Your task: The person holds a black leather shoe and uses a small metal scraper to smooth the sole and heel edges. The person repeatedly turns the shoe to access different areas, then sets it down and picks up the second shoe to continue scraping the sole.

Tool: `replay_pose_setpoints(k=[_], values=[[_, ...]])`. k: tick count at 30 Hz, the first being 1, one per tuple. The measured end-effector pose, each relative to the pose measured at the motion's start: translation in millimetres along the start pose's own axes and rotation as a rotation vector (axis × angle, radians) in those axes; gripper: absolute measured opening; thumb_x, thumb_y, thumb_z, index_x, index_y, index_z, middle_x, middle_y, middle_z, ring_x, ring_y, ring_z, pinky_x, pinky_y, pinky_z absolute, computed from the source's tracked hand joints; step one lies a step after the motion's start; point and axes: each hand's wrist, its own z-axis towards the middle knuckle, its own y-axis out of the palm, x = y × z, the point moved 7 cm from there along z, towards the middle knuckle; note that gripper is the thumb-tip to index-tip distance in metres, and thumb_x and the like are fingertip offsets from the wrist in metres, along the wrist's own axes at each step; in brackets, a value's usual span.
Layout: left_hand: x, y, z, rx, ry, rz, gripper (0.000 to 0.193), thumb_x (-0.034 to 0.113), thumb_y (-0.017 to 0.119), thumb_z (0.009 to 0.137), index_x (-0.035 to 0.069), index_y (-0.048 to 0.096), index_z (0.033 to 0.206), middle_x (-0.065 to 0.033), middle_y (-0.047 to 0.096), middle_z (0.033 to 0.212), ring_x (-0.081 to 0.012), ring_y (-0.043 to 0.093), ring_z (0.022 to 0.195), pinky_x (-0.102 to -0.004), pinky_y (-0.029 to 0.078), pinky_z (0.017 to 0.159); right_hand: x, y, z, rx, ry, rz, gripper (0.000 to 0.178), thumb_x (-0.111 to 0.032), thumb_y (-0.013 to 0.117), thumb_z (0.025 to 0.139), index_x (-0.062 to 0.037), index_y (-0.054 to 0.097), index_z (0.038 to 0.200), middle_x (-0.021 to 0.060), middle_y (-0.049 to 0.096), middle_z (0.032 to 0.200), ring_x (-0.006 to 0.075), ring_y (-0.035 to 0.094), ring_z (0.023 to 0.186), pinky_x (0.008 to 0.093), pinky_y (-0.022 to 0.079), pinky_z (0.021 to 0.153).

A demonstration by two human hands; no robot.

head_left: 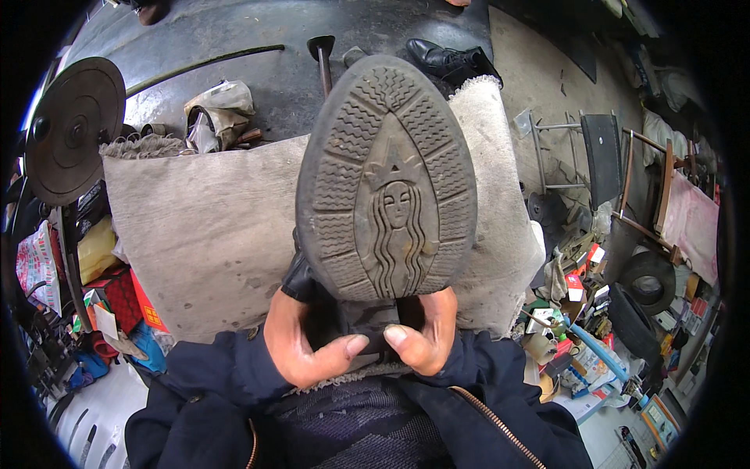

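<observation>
A black shoe is held sole-up in front of me, its worn grey rubber sole [387, 180] facing the camera, with ridged tread and a moulded figure in the middle. My left hand [301, 340] grips the heel end from the left, thumb pressed across the dark upper. My right hand [426, 332] grips the same end from the right, thumb meeting the left one. Both hands rest just above my lap, over a grey cloth [211, 234] spread on my knees.
A second black shoe [453, 59] lies on the floor beyond. A round metal wheel [74, 129] stands at the left. A metal stand [322, 55] rises behind the sole. Boxes, tools and a tyre [648, 285] crowd the right side, near a folding chair [601, 152].
</observation>
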Motion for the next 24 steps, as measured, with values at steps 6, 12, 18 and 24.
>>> replay_pose_setpoints(k=[6, 12, 18, 24], values=[[-5, -6, -2, 0.038, -0.020, -0.054, 0.074, 0.010, 0.077, 0.078, -0.002, 0.039, 0.140, -0.0132, 0.053, 0.134, -0.0229, 0.049, 0.124, -0.0372, 0.036, 0.107, -2, 1, 2, -0.025, 0.006, 0.087, 0.071, -0.025, 0.060, 0.078, 0.0094, 0.040, 0.137, 0.0194, 0.050, 0.131, 0.0263, 0.047, 0.123, 0.0354, 0.032, 0.107], [-3, -19, -19, -0.014, -0.029, 0.334, 0.074, 0.020, 0.080, 0.081, 0.000, 0.041, 0.140, -0.0116, 0.055, 0.132, -0.0244, 0.054, 0.119, -0.0376, 0.043, 0.103, -6, 8, 6, -0.116, -0.137, 0.043, 0.063, -0.035, 0.057, 0.093, 0.0073, 0.044, 0.137, 0.0185, 0.050, 0.132, 0.0270, 0.047, 0.126, 0.0357, 0.032, 0.108], [-27, -42, -38, 0.156, -0.038, 0.790, 0.067, 0.038, 0.075, 0.085, 0.006, 0.048, 0.137, -0.0105, 0.054, 0.133, -0.0267, 0.048, 0.124, -0.0399, 0.036, 0.107, -2, 10, 6, -0.113, -0.099, -0.025, 0.057, -0.041, 0.042, 0.103, 0.0043, 0.047, 0.136, 0.0158, 0.052, 0.131, 0.0248, 0.048, 0.126, 0.0339, 0.033, 0.108], [-32, -38, -35, 0.131, -0.058, 1.188, 0.062, 0.036, 0.070, 0.089, 0.007, 0.046, 0.139, -0.0112, 0.049, 0.138, -0.0293, 0.042, 0.129, -0.0430, 0.029, 0.112, 2, 10, -1, -0.147, 0.091, 0.153, 0.054, -0.034, 0.039, 0.105, 0.0058, 0.041, 0.141, 0.0140, 0.051, 0.138, 0.0208, 0.044, 0.131, 0.0304, 0.028, 0.110]])
